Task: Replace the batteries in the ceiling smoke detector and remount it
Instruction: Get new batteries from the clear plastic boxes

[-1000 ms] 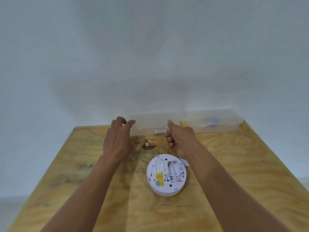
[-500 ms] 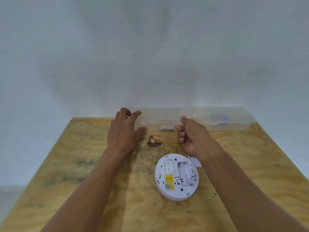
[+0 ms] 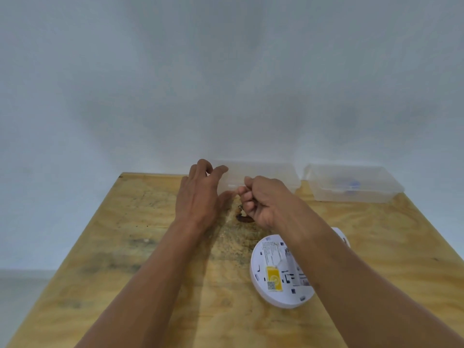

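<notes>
Head view: smoke detector (image 3: 278,272) lies back-up on plywood table (image 3: 125,247), lower right of centre, partly under the right forearm. Left hand (image 3: 198,197) fingers spread wide at the clear box (image 3: 266,174); right hand (image 3: 261,199) curled into a fist, contents not visible.

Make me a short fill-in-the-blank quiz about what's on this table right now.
1. The smoke detector lies with its back side facing ____.
2. The number of clear plastic boxes at the table's far edge is ____.
3. The right hand is curled into a ____.
4. The sticker on the smoke detector is ____.

Missing words: up; two; fist; yellow
</notes>
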